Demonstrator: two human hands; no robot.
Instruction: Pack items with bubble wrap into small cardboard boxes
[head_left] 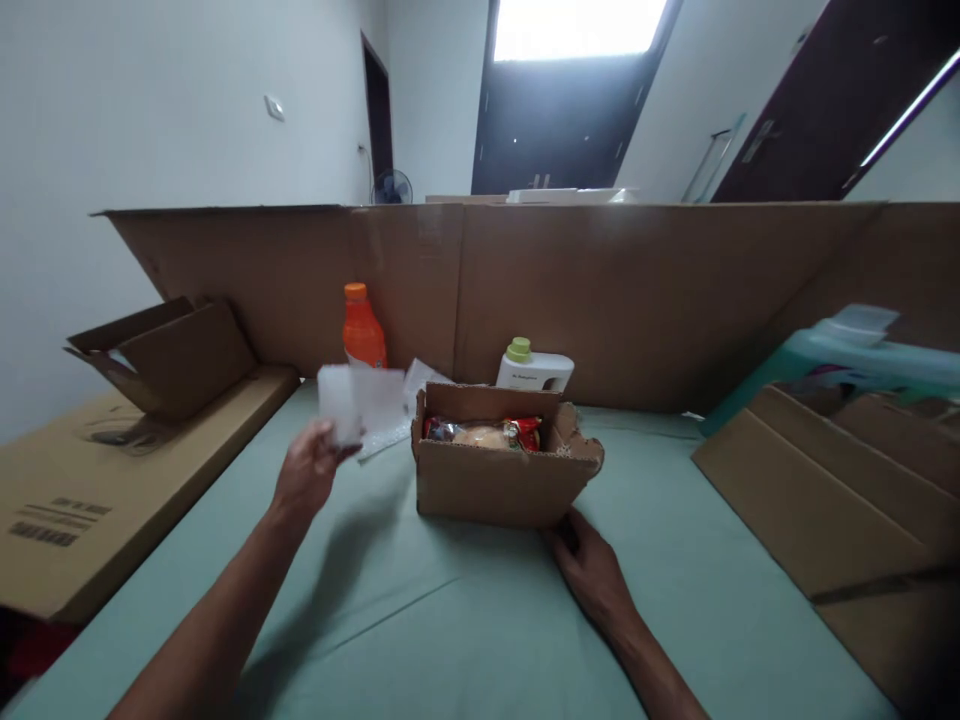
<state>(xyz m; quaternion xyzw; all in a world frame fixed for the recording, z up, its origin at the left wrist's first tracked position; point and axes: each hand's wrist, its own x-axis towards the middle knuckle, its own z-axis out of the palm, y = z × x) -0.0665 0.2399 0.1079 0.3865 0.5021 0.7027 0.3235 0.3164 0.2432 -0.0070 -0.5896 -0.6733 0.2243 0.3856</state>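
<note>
While pinching a white sheet (343, 405) in the left hand (308, 466), grips the open carton (487, 485), long axis crosswise, to the sheet's right, with the nearer right hand (595, 570).

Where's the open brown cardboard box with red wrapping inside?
In the head view, the brown cardboard box is near the middle, in front of the white bottle with the green cap, with the right hand at its lower right corner.
</note>
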